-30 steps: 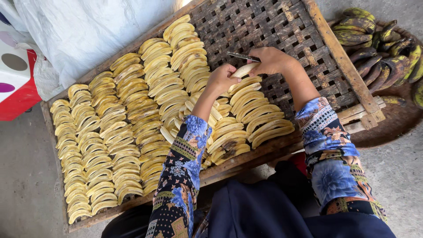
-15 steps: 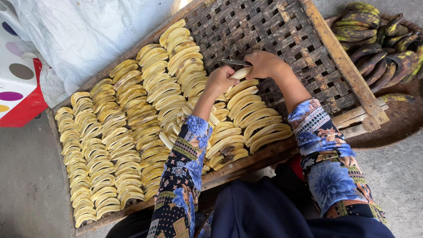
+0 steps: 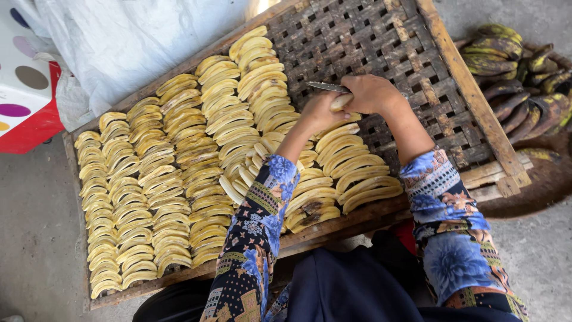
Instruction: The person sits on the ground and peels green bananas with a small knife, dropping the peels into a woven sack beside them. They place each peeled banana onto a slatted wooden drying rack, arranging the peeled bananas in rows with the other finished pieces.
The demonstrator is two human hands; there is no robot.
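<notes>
A wide drying rack of dark woven bamboo strips in a weathered wooden frame (image 3: 471, 89) rests low on the grey concrete floor (image 3: 36, 238). Rows of pale yellow peeled banana slices (image 3: 173, 179), curved and laid overlapping, cover its left and middle part, running in columns from the near rail to the far rail. The right part of the weave is bare, dark and stained in places. Just beside the rack's right rail a shallow round brown tray (image 3: 536, 185) lies on the floor, holding unpeeled bananas with blackened green-yellow skins (image 3: 518, 77). A white plastic sheet (image 3: 131, 42) lies against the rack's far left edge, near a red and white spotted box (image 3: 24, 89).
</notes>
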